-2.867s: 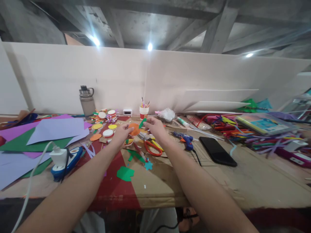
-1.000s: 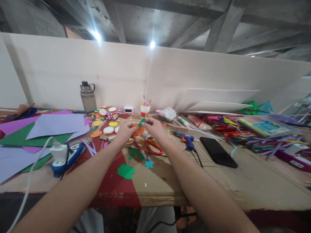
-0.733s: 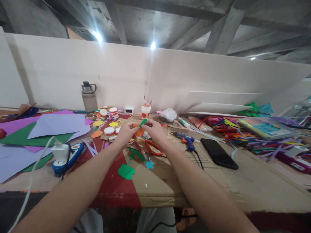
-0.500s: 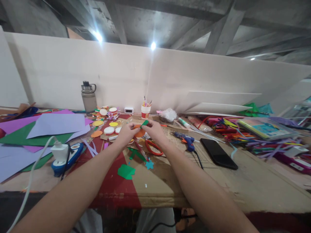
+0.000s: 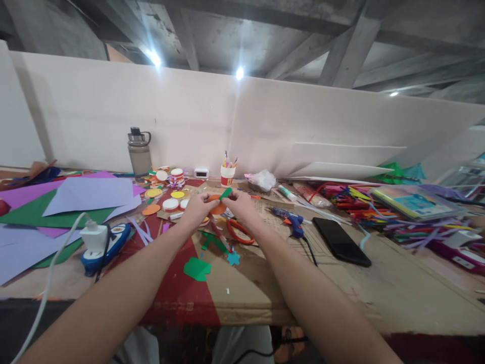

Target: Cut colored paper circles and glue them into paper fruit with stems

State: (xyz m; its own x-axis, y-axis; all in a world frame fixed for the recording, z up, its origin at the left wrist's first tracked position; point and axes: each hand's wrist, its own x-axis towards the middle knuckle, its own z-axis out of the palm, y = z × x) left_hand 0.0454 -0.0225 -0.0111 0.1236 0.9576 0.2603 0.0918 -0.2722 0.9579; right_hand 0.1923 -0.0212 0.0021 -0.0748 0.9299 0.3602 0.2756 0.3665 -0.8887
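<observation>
A broad, cardboard-covered worktop (image 5: 359, 298) spreads under the red-handled metal scissors (image 5: 246, 241); well to their right lies a flat black phone (image 5: 339, 240). Just beyond the scissors, the left hand (image 5: 196, 208) pinches a round orange paper disc (image 5: 219, 209), while the right hand (image 5: 242, 206) grips a narrow green paper strip (image 5: 226, 193) overlapping it. Uneven fingertip pressure could skew the strip, and a tight pinch could crease the thin-looking disc.
</observation>
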